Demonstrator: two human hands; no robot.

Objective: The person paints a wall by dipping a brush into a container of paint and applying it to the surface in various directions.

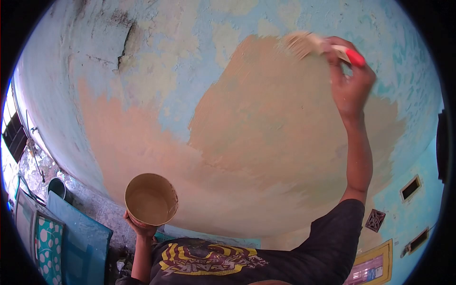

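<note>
My right hand [352, 78], raised at the upper right, is closed around the handle of a paintbrush [316, 45] with a red handle end. Its pale bristles press against the wall [285, 109] at the upper edge of a tan painted patch; the brush looks slightly blurred. Low on the left, my left hand [141, 227] grips a round paint bucket [151, 199] from beneath and the side. Tan paint lies inside the bucket, which is tilted so its opening faces me. Part of the left hand's fingers is hidden behind the bucket.
Old blue paint with peeling patches and a dark crack [126, 42] shows on the upper wall. At lower left are a blue panel [78, 232], a dotted teal cloth [49, 244] and a dark bucket [57, 187]. A yellow-framed window [373, 266] and vents [410, 188] are on the right.
</note>
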